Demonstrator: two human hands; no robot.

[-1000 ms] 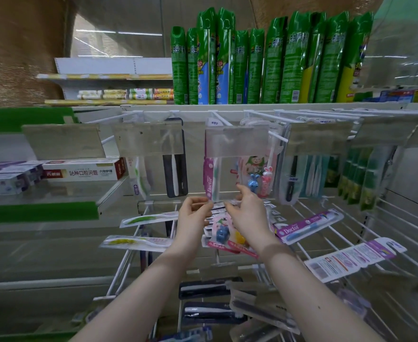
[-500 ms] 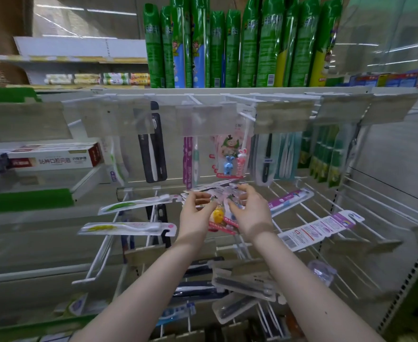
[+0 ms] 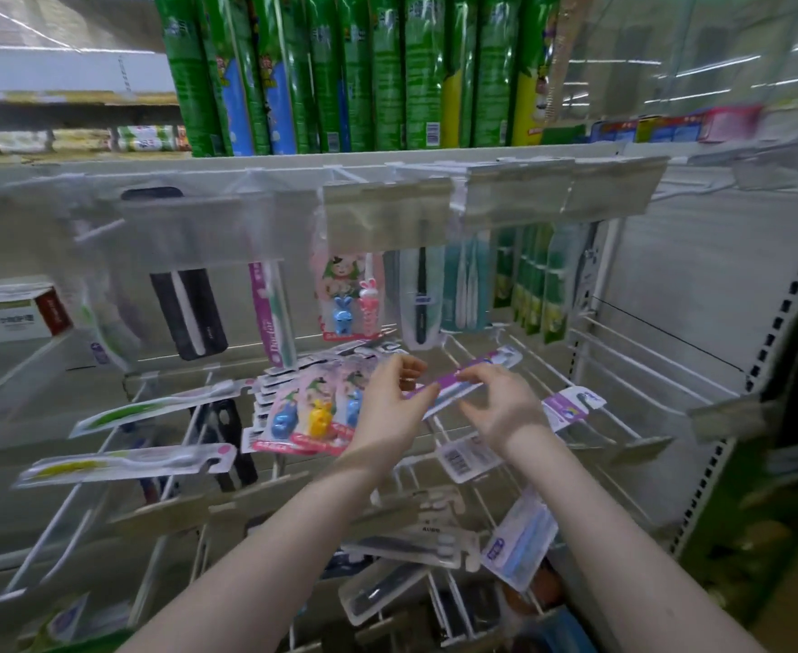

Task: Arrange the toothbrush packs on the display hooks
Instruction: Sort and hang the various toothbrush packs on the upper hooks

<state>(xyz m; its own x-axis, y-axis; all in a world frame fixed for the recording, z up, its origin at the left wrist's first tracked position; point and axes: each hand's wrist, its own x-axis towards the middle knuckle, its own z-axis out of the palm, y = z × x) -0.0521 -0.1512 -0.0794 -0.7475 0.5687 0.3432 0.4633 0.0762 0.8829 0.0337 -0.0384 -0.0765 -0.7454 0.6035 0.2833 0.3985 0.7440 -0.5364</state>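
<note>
Head view: two bare forearms rise from the bottom edge and converge toward the middle of a wire hook display. The left hand [image 3: 390,412] is seen from the back, wrist straight, its fingers [image 3: 411,369] curled toward the palm with the thumb pressed onto the near end of a long purple toothbrush pack [image 3: 465,381]. The right hand [image 3: 500,405] is just beside it, palm turned down and to the left, its fingers [image 3: 474,377] bent over the pack's upper edge while the thumb sits under it, so both hands pinch the same pack between them. The pack lies nearly flat, tilted up toward the right, its far end reaching over the white wire hooks [image 3: 623,369].

Just left of the left hand, a fanned stack of children's toothbrush packs [image 3: 312,412] with blue and yellow figures rests on a hook. Farther left, two clear packs with green brushes [image 3: 128,464] lie sideways across hooks. To the right of the right hand another purple pack [image 3: 571,407] rests on the wires, with a barcoded pack [image 3: 467,459] below the wrist. Below, between the forearms, dark toothbrush packs [image 3: 406,549] hang on lower hooks.

Beyond the hands, an upper row of packs hangs behind blurred clear price-label holders [image 3: 382,219]: a black pack [image 3: 189,313], a purple pack [image 3: 269,318], a pink children's pack [image 3: 349,299] and green ones [image 3: 533,285]. On the top shelf [image 3: 434,155] stand tall green spray cans [image 3: 387,68].
</note>
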